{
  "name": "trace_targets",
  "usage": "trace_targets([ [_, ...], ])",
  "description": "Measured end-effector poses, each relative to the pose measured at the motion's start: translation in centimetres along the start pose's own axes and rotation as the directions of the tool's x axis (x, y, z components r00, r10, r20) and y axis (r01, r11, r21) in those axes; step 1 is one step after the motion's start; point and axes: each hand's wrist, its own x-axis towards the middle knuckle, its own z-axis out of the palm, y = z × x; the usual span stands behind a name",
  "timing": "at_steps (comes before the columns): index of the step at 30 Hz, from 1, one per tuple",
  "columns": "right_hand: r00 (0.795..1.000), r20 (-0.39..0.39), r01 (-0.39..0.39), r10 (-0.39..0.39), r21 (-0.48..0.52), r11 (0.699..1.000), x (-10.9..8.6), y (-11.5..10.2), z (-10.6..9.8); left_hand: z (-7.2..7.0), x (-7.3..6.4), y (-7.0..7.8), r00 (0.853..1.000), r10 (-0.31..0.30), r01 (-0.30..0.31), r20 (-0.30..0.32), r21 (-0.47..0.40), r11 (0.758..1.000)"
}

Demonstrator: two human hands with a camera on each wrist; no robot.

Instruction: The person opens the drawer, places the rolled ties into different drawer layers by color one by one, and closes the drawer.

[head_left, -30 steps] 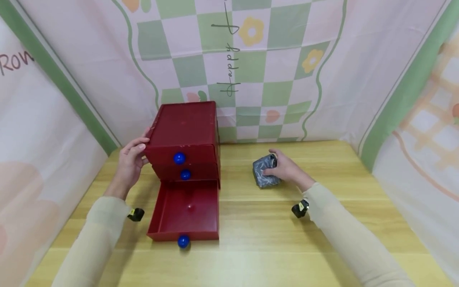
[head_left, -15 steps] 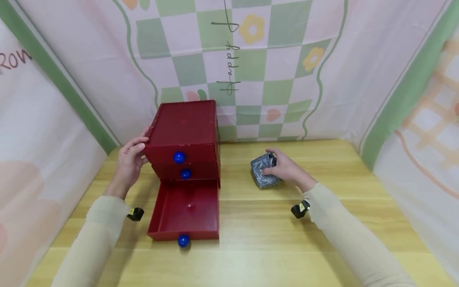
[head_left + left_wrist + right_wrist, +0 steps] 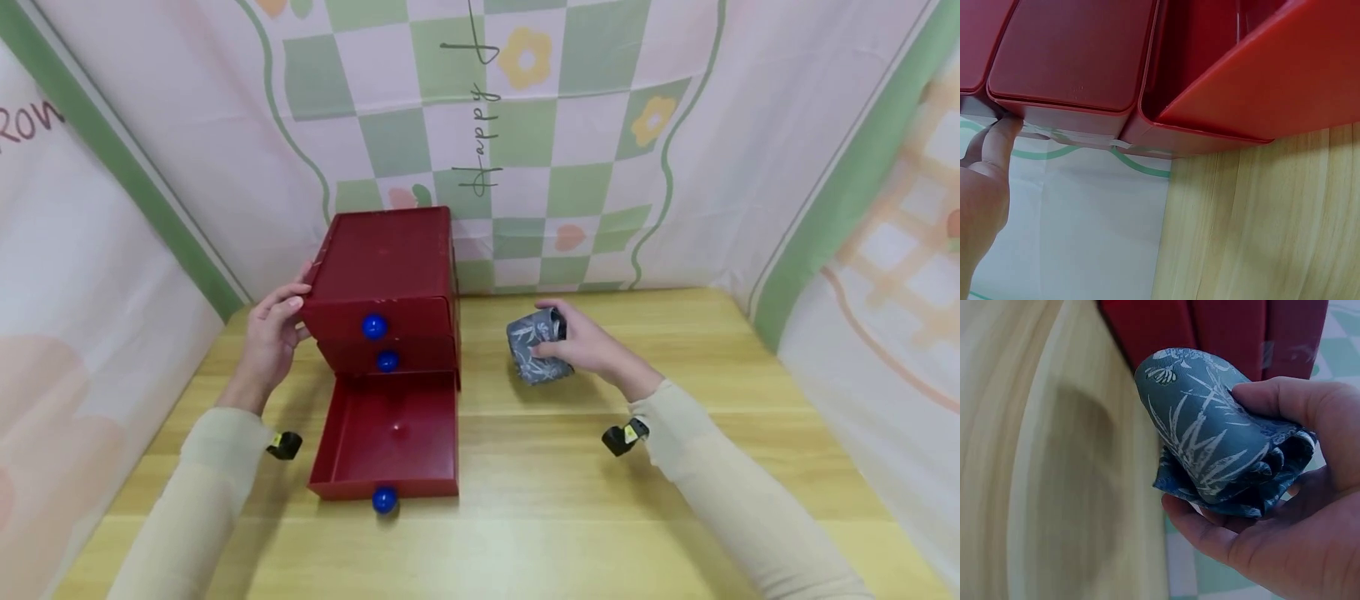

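Observation:
A red drawer cabinet (image 3: pixel 390 254) with blue ball knobs stands at the left of the table. Its bottom drawer (image 3: pixel 435 487) is pulled out, with nothing lying in it; the two above are closed. My left hand (image 3: pixel 270 346) rests its fairly straight fingers against the cabinet's left side, near the top front corner. In the left wrist view, the fingertips touch the red side wall. To the right of the cabinet, my right hand (image 3: pixel 588 340) grips a folded grey-blue cloth (image 3: pixel 527 354) with white leaf patterns. Thumb and fingers pinch its folds in the right wrist view, where the cloth (image 3: pixel 1200 425) hangs above the wood.
The wooden table (image 3: pixel 525 517) extends in front and to the right. A printed curtain (image 3: pixel 517 158) closes off the back and both sides, right behind the cabinet. Black wrist cameras (image 3: pixel 283 446) sit under both sleeves.
My right hand has lifted the folded cloth a little off the table and moved it left, toward the cabinet. My left hand and the drawers stay as they were.

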Motion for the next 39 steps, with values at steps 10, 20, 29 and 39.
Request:
trace_targets([
  [10,0.999,0.047,0.017,-0.027,0.201,0.979,-1.1,-3.4,1.2,0.1,0.2,0.1,1.000,-0.007,0.007,0.002,0.006,1.000],
  [20,0.994,0.092,0.041,-0.066,0.256,0.966,-1.9,-5.1,2.1,0.0,0.3,0.1,1.000,-0.004,0.004,0.016,0.011,1.000],
  [29,0.989,0.121,0.050,-0.085,0.266,0.963,-2.2,-5.9,3.0,-0.2,0.2,0.1,1.000,-0.003,0.002,0.025,0.015,1.000],
  [39,0.980,0.158,0.081,-0.121,0.237,0.968,-2.1,-6.7,5.0,-0.2,0.0,0.0,1.000,0.002,-0.002,0.025,-0.002,1.000],
])
